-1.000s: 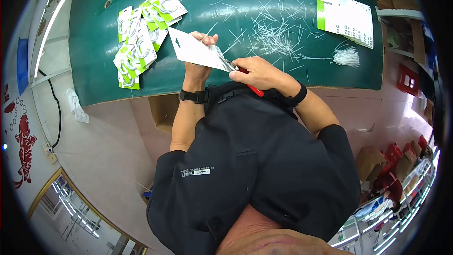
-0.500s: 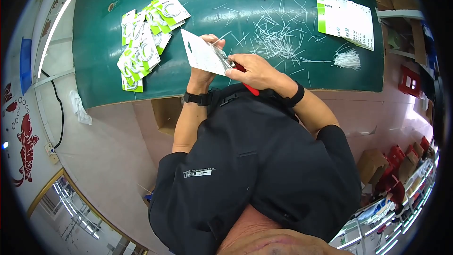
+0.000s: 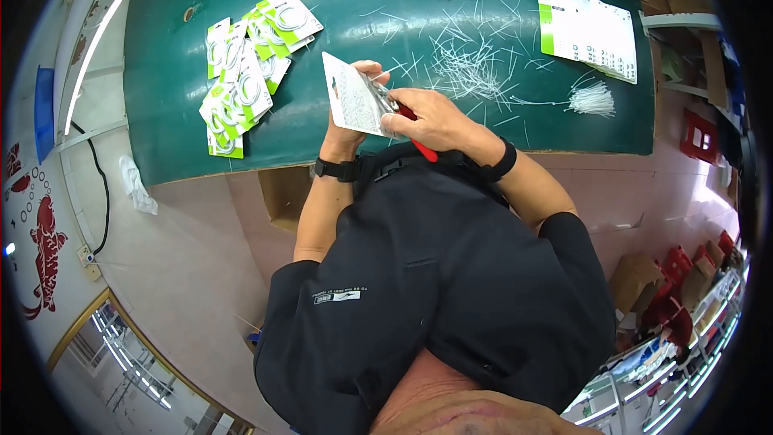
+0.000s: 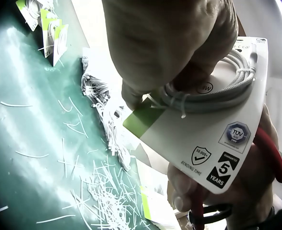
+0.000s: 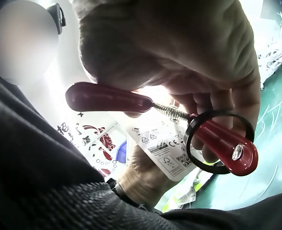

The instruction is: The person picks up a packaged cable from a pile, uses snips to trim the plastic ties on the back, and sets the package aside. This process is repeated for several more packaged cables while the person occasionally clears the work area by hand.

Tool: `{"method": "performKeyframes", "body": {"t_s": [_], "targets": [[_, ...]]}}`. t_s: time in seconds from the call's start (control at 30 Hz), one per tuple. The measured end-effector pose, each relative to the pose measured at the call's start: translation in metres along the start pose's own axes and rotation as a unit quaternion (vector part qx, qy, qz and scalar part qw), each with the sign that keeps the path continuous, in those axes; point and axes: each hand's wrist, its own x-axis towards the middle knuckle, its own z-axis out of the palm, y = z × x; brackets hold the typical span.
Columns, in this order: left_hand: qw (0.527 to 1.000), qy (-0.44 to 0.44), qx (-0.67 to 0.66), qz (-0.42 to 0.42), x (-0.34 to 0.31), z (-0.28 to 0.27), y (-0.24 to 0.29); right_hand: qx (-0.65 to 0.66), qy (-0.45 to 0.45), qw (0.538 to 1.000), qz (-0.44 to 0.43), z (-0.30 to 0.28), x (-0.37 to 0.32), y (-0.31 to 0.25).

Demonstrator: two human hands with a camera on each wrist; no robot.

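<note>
The pliers' handles (image 5: 107, 98) look like glossy plastic, their coiled spring (image 5: 170, 111) shiny metal. The cable (image 4: 227, 95) shows a braided, textile-like sheath; its card (image 4: 193, 139) appears smooth cardboard. The bench (image 3: 161, 89) gleams; the shirt (image 3: 499, 274) is matt cloth.

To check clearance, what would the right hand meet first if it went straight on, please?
Likely the white card held by the left hand; whether the right hand touches it is unclear.

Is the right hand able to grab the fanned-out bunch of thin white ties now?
Probably not yet: the right hand grips a red-handled metal tool, though the way to the bunch looks fairly free.
</note>
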Motion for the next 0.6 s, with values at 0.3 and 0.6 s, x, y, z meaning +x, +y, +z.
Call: {"method": "performKeyframes", "body": {"t_s": [0.3,0.6], "targets": [[0.998,0.025,-0.043,-0.025,0.001,0.001,-0.001,0.024,-0.005,1.0,0.015,0.002,0.0,0.006],[0.998,0.048,0.048,-0.011,0.004,0.009,0.001,0.061,-0.029,0.995,0.068,-0.001,0.0,0.013]]}}
